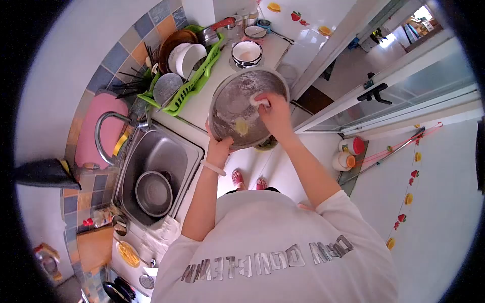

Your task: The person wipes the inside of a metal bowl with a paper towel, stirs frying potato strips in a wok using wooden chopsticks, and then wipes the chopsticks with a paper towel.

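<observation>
A large metal basin [230, 108] is held tilted in front of me, its inside streaked with white powder that looks like flour. My left hand [220, 151] grips the near left rim, thumb over the edge and the other fingers hidden beneath. Inside the basin, my right hand [274, 112] is closed on a small white lump [260, 101]; whether this is dough or cloth I cannot tell. A pale yellow patch [241, 127] sits on the basin's lower inner wall, apart from the right hand.
Behind the basin stands a black-and-white bowl [247, 53] on the counter. A green dish rack [189, 91] holds bowls and a pan. To the left, the sink [164, 139] contains a grey pot [154, 194]. A glass door [384, 96] stands at the right.
</observation>
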Tool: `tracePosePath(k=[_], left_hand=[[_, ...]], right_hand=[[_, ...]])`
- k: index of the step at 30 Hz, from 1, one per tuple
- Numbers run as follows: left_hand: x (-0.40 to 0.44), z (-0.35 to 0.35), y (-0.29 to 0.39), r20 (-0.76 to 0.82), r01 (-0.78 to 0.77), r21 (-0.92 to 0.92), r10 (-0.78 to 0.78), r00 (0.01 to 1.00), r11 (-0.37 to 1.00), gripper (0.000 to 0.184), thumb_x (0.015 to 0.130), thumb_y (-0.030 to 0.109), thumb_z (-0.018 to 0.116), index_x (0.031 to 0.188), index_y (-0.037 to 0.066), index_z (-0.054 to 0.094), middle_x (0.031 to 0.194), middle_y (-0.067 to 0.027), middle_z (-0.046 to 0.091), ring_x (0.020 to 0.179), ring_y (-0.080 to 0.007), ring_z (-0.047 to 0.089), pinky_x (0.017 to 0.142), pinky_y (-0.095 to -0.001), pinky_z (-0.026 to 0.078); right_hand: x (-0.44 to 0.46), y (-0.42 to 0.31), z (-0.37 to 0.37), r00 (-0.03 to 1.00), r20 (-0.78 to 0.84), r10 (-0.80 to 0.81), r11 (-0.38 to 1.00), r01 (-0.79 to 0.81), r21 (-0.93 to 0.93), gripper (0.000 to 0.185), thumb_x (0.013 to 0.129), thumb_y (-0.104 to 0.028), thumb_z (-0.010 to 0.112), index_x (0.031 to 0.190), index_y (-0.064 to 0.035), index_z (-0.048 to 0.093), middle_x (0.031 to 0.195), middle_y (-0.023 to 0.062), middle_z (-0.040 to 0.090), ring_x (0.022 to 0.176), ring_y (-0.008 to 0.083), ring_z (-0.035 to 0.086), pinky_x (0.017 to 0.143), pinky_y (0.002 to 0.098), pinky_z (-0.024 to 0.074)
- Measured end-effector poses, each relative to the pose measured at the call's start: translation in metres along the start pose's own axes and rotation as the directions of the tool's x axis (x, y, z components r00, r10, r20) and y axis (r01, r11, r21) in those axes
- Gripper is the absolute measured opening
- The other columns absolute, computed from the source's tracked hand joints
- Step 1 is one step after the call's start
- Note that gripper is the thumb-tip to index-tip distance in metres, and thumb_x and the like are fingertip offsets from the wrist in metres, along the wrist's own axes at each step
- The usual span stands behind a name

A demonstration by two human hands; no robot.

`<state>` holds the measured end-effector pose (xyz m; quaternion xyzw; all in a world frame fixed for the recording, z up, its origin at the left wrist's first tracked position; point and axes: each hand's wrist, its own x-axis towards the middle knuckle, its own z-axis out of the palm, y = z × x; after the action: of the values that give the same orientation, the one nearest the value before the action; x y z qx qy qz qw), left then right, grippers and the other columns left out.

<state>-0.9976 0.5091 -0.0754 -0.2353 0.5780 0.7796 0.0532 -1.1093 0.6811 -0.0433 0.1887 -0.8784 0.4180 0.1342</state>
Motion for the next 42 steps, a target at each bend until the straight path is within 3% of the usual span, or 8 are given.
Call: tracePosePath(k=[5, 13, 18, 22, 27, 33, 37, 42], left_hand=[[0.009, 0.007, 0.007, -0.004, -0.029, -0.05, 0.029, 1.0, 0.998, 0.049, 0.083, 0.004, 0.056, 0.131, 0.007, 0.044, 0.113, -0.0097, 0.062, 0.093, -0.0233, 0.064, 0.07, -0.0366, 0.057], [0.041, 0.005, 0.009, 0.113, 0.02, -0.045, -0.014, 0.993, 0.999, 0.051, 0.083, 0.005, 0.059, 0.131, 0.008, 0.043, 0.114, -0.0098, 0.062, 0.094, -0.023, 0.064, 0.068, -0.0362, 0.057], [0.067, -0.006, -0.007, 0.203, 0.131, 0.03, -0.135, 0.97, 0.991, 0.084, 0.077, -0.004, 0.053, 0.146, 0.027, 0.016, 0.129, -0.0139, 0.046, 0.103, -0.0262, 0.06, 0.07, -0.0363, 0.059], [0.074, -0.003, -0.018, 0.203, 0.207, 0.105, -0.225, 0.953, 0.973, 0.084, 0.077, -0.005, 0.053, 0.147, 0.026, 0.019, 0.131, -0.0139, 0.048, 0.105, -0.0267, 0.06, 0.07, -0.0379, 0.06], [0.078, 0.029, -0.048, 0.1, 0.197, 0.051, -0.201, 0.974, 0.979, 0.078, 0.078, -0.004, 0.055, 0.146, 0.019, 0.024, 0.134, -0.0122, 0.048, 0.113, -0.0275, 0.057, 0.076, -0.0399, 0.059], [0.116, 0.066, -0.141, 0.029, -0.17, 0.022, 0.169, 0.985, 0.985, 0.096, 0.069, -0.016, 0.05, 0.151, 0.017, 0.013, 0.146, -0.0147, 0.033, 0.13, -0.0327, 0.041, 0.1, -0.043, 0.045], [0.116, 0.091, -0.168, -0.042, -0.35, 0.37, 0.392, 0.919, 0.86, 0.101, 0.065, -0.02, 0.049, 0.152, 0.016, 0.012, 0.149, -0.0164, 0.026, 0.132, -0.0358, 0.033, 0.113, -0.0414, 0.027], [0.109, 0.132, -0.166, -0.092, -0.388, 0.628, 0.559, 0.824, 0.675, 0.102, 0.067, -0.021, 0.056, 0.152, 0.014, 0.011, 0.142, -0.02, 0.031, 0.126, -0.0372, 0.037, 0.111, -0.0418, 0.029]], right_hand=[[-0.002, 0.01, 0.021, 0.992, -0.116, -0.041, 0.988, 0.023, -0.152, 0.024, 0.072, 0.004, 0.063, 0.094, -0.005, 0.066, 0.099, 0.0149, 0.065, 0.094, 0.0342, 0.061, 0.082, 0.0398, 0.0499], [-0.012, 0.002, 0.004, 0.989, 0.142, 0.038, 0.999, -0.035, -0.025, 0.026, 0.072, 0.004, 0.063, 0.096, -0.0039, 0.064, 0.1, 0.0134, 0.062, 0.091, 0.0304, 0.061, 0.081, 0.0365, 0.0499], [0.001, 0.001, -0.052, 0.997, -0.067, -0.044, 0.995, 0.038, -0.092, 0.026, 0.073, -0.002, 0.065, 0.097, -0.0046, 0.056, 0.094, 0.0122, 0.053, 0.089, 0.0312, 0.057, 0.079, 0.0393, 0.0477], [-0.001, 0.039, -0.07, 0.964, 0.039, 0.263, 0.963, -0.264, 0.05, 0.026, 0.081, -0.01, 0.066, 0.105, -0.005, 0.057, 0.107, 0.0114, 0.058, 0.096, 0.0252, 0.059, 0.078, 0.0372, 0.0473], [-0.004, 0.076, -0.078, 0.543, 0.655, 0.526, 0.29, -0.838, 0.462, 0.039, 0.095, -0.033, 0.059, 0.118, -0.0012, 0.056, 0.123, 0.0137, 0.059, 0.106, 0.0209, 0.059, 0.085, 0.0342, 0.0487], [0.009, 0.118, -0.049, 0.516, 0.78, 0.354, -0.32, -0.716, 0.62, 0.058, 0.095, -0.042, 0.057, 0.126, 0.0061, 0.046, 0.132, 0.0205, 0.051, 0.126, 0.031, 0.049, 0.109, 0.0439, 0.0377], [0.022, 0.139, -0.048, 0.526, 0.761, 0.379, -0.295, -0.711, 0.638, 0.051, 0.096, -0.036, 0.057, 0.125, 0.0041, 0.046, 0.131, 0.0191, 0.051, 0.124, 0.0304, 0.05, 0.108, 0.0449, 0.0395], [0.011, 0.178, -0.043, 0.489, 0.772, 0.406, -0.266, -0.745, 0.612, 0.035, 0.096, -0.026, 0.057, 0.119, 0.0001, 0.052, 0.12, 0.0146, 0.058, 0.115, 0.0285, 0.056, 0.104, 0.0449, 0.0433]])
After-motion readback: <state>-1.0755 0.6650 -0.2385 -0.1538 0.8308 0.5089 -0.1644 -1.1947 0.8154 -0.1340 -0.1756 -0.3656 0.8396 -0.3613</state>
